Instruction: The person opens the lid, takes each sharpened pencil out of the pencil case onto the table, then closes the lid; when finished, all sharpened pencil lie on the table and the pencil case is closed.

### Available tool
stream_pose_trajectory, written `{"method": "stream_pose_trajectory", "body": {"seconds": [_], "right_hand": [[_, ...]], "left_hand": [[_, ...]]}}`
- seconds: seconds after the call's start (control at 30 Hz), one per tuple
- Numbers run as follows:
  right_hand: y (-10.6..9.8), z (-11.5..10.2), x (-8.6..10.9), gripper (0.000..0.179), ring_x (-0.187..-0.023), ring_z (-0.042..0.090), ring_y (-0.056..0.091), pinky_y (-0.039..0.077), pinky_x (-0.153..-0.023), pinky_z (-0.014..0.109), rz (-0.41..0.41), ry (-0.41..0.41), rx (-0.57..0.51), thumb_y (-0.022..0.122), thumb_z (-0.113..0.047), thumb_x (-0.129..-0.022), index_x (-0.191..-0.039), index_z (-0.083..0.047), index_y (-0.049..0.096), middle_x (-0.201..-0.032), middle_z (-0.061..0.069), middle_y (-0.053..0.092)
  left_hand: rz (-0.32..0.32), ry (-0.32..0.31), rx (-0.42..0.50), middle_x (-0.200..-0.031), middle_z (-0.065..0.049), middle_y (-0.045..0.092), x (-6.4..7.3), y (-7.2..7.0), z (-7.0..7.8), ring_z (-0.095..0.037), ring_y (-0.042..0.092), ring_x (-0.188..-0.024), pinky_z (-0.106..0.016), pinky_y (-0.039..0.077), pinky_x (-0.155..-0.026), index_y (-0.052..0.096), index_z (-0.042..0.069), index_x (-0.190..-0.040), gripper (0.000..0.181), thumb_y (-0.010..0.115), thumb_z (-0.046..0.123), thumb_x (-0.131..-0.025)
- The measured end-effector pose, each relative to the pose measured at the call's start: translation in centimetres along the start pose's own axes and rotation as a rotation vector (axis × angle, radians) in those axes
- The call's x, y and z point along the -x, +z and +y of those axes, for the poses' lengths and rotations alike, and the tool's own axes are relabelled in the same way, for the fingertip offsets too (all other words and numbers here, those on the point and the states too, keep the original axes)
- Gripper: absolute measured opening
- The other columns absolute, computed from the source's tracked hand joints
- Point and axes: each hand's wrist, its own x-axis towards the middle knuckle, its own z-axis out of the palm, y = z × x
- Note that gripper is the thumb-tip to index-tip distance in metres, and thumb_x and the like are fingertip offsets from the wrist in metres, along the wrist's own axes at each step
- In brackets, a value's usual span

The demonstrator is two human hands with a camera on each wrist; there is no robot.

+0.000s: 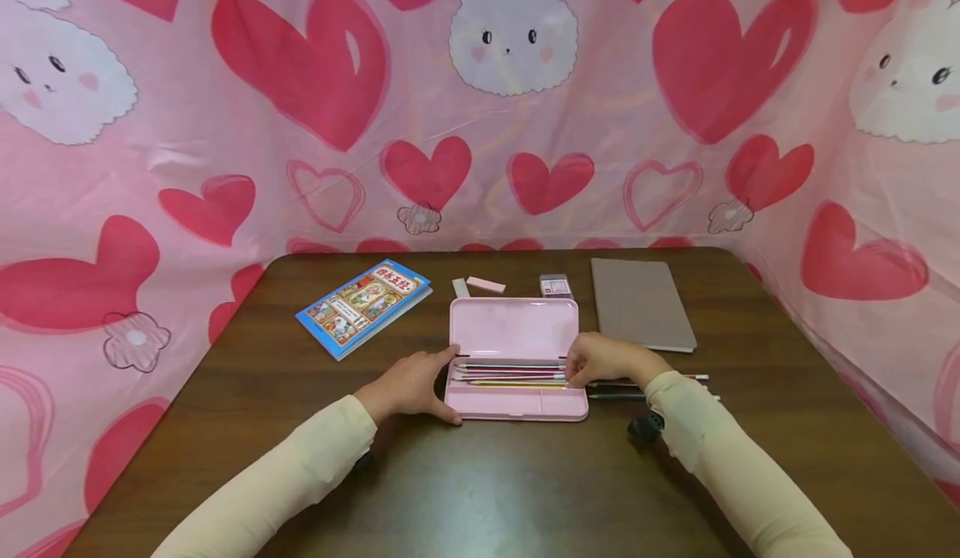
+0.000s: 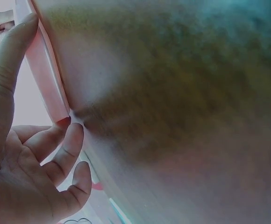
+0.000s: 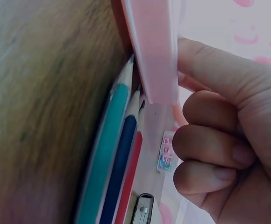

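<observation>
A pink pencil case lies with its lid raised, and several pencils are in its rear compartment. My left hand holds the case's left end, thumb at the front corner and index finger near the hinge. In the left wrist view, its other fingers are loosely bent beside the case. My right hand reaches over the right end and pinches the end of a pencil inside; the case wall hides the fingertips in the right wrist view. Below that hand, more pencils lie on the table with their tips towards the case.
Behind the case lie a white strip, a pink strip and a small dark packet with a white label. A blue-bordered book lies at left, a grey-brown notebook at right. Patterned pink cloth surrounds the brown table.
</observation>
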Motion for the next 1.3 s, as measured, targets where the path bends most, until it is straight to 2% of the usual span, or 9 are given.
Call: {"method": "stream_pose_trajectory", "body": {"seconds": [0.37, 0.47, 0.6, 0.77, 1.1, 1.3], "right_hand": [[0.0, 0.1, 0.1, 0.012, -0.05, -0.002, 0.038, 0.032, -0.048, 0.016, -0.033, -0.047, -0.036, 0.067, -0.006, -0.08, -0.069, -0.004, 0.062, -0.055, -0.011, 0.042], [-0.2, 0.0, 0.2, 0.012, -0.05, -0.003, 0.038, 0.031, -0.048, 0.016, -0.026, -0.068, -0.036, 0.065, -0.006, -0.082, -0.07, -0.003, 0.062, -0.055, -0.011, 0.043], [-0.6, -0.1, 0.7, 0.01, -0.053, -0.002, 0.039, 0.033, -0.049, 0.017, 0.024, -0.116, -0.037, 0.065, -0.004, -0.082, -0.074, -0.001, 0.063, -0.058, -0.006, 0.049], [-0.8, 0.3, 1.6, 0.008, -0.054, -0.002, 0.039, 0.034, -0.05, 0.017, 0.083, -0.072, -0.034, 0.066, -0.006, -0.083, -0.076, -0.002, 0.064, -0.059, -0.007, 0.048], [-1.9, 2.3, 4.9, 0.008, -0.058, 0.001, 0.042, 0.037, -0.054, 0.02, 0.111, -0.002, -0.094, 0.065, -0.01, -0.085, -0.078, -0.005, 0.065, -0.064, -0.007, 0.052], [-2.4, 3.6, 7.2, 0.011, -0.057, -0.001, 0.039, 0.034, -0.051, 0.019, 0.125, 0.029, -0.134, 0.064, -0.01, -0.086, -0.077, -0.003, 0.064, -0.064, -0.01, 0.048]], "left_hand": [[0.013, 0.02, -0.014, -0.127, -0.014, 0.056, 0.1, 0.0, -0.1, -0.029, 0.055, -0.11, -0.045, 0.043, -0.095, 0.036, 0.011, -0.142, 0.109, 0.079, 0.061, -0.055], [0.02, 0.024, -0.02, -0.127, -0.014, 0.057, 0.1, 0.0, -0.1, -0.029, 0.055, -0.11, -0.045, 0.043, -0.094, 0.037, 0.011, -0.142, 0.109, 0.079, 0.061, -0.055], [0.025, 0.025, -0.026, -0.126, -0.014, 0.057, 0.2, -0.1, -0.1, -0.029, 0.055, -0.11, -0.046, 0.043, -0.094, 0.037, 0.01, -0.142, 0.109, 0.079, 0.061, -0.055], [0.025, 0.03, -0.016, -0.126, -0.015, 0.057, 0.4, 0.0, -0.1, -0.03, 0.055, -0.11, -0.047, 0.043, -0.094, 0.037, 0.01, -0.141, 0.108, 0.08, 0.06, -0.055], [0.022, 0.015, -0.011, -0.128, -0.014, 0.056, 0.4, 0.1, -0.1, -0.031, 0.054, -0.113, -0.047, 0.043, -0.095, 0.037, 0.011, -0.142, 0.108, 0.08, 0.06, -0.055], [0.017, 0.014, -0.012, -0.129, -0.014, 0.056, 0.3, 0.1, -0.1, -0.031, 0.054, -0.113, -0.047, 0.043, -0.095, 0.037, 0.012, -0.142, 0.108, 0.079, 0.06, -0.055]]}}
